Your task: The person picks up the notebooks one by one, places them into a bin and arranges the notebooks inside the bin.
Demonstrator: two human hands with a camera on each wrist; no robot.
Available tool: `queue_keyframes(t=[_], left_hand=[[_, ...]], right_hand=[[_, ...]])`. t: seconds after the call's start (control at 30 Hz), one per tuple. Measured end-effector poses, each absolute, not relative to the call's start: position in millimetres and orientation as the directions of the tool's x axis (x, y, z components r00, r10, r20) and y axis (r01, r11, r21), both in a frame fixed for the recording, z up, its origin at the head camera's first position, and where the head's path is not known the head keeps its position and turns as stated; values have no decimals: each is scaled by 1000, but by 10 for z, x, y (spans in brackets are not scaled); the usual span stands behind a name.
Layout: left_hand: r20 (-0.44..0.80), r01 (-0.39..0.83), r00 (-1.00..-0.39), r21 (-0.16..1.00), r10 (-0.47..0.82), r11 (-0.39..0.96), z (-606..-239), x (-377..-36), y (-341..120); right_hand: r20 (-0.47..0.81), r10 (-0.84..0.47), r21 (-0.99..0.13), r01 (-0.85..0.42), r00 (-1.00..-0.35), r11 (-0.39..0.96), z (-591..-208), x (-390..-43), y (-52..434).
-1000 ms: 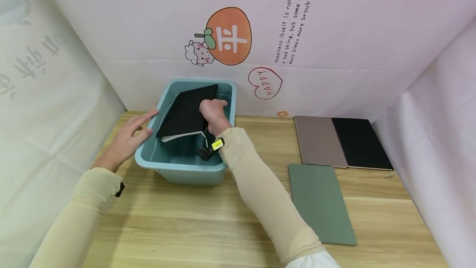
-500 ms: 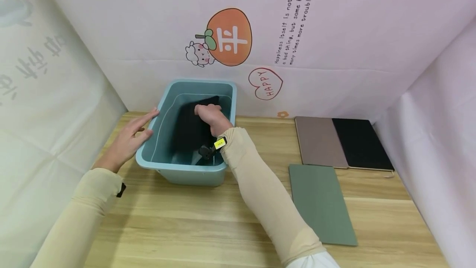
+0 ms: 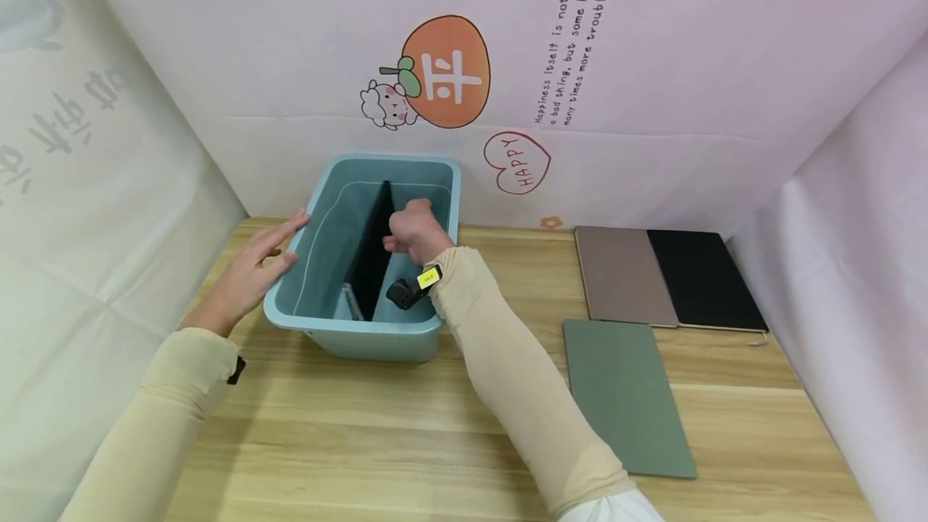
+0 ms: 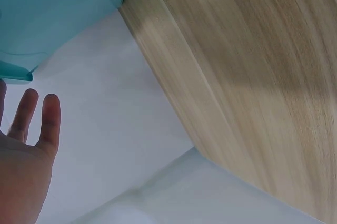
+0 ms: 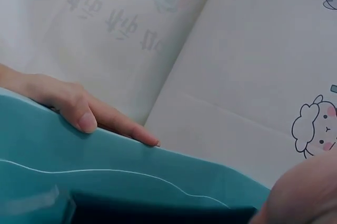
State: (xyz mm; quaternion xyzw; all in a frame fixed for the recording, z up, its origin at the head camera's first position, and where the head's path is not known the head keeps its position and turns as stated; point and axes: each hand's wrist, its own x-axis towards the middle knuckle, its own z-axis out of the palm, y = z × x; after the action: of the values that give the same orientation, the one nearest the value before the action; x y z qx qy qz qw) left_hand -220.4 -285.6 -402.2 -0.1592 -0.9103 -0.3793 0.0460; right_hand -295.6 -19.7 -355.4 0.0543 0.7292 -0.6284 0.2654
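Observation:
A light blue plastic bin (image 3: 350, 324) stands on the wooden table. Inside it a black notebook (image 3: 373, 252) is steeply tilted on edge, running front to back, with its pale page edges showing at the near end. My right hand (image 3: 418, 230) reaches into the bin and holds the notebook from its right side, fingertips mostly hidden. Only the dark notebook (image 5: 158, 213) and part of my right hand (image 5: 308, 192) show low in the right wrist view. My left hand (image 3: 246, 276) rests on the bin's left rim with extended fingers.
Right of the bin lie a brown notebook (image 3: 623, 274) and another black notebook (image 3: 705, 278) side by side. A green notebook (image 3: 627, 397) lies nearer on the table (image 3: 348, 433). Printed white cloth (image 3: 638, 87) hangs close behind the bin.
The black notebook has gone down into the bin and turned from lying nearly flat to steep on its edge, with my right hand at it. My left hand has stayed on the rim.

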Motion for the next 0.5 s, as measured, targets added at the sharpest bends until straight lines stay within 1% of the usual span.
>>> queue_keyframes(t=[0.03, 0.23, 0.5], left_hand=[[205, 326, -945, 674, 256, 663, -4027, -2205, -2858], [213, 326, -945, 667, 249, 670, -4053, -2224, -2872], [208, 315, -949, 671, 237, 671, -4054, -2236, -2872]], right_hand=[[-461, -260, -887, 429, -849, 171, -3562, -2958, -198], [-467, -290, -880, 405, -835, 250, -3569, -2947, -194], [-457, -334, -888, 398, -825, 232, -3562, -2928, -218]])
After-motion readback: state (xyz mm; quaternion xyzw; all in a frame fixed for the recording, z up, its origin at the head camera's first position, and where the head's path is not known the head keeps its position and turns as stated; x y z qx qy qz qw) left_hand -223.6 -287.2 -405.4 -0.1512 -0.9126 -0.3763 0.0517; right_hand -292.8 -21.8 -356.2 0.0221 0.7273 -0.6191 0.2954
